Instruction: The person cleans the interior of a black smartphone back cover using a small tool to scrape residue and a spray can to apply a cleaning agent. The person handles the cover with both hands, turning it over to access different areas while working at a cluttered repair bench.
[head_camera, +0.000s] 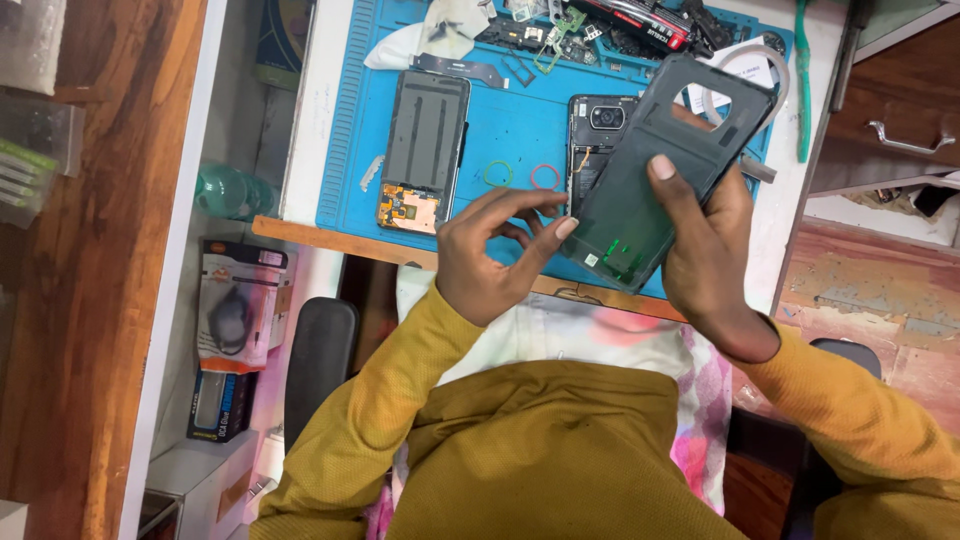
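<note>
The phone back cover (665, 170) looks like dark, glossy plastic. The blue mat (510, 125) is matt, rubbery and ridged at its edge. The bench (320, 110) is smooth white laminate with a wood strip. The sleeves (380, 410) are knitted mustard cloth.

The dark grey phone back cover (655, 170) is a thin rectangular shell with a camera cutout near its far end, and it is held tilted above the near right part of the blue work mat (510, 125). Its inner face is turned up, showing a faint green glint near the lower end. Its near corner overhangs the mat's front edge.
</note>
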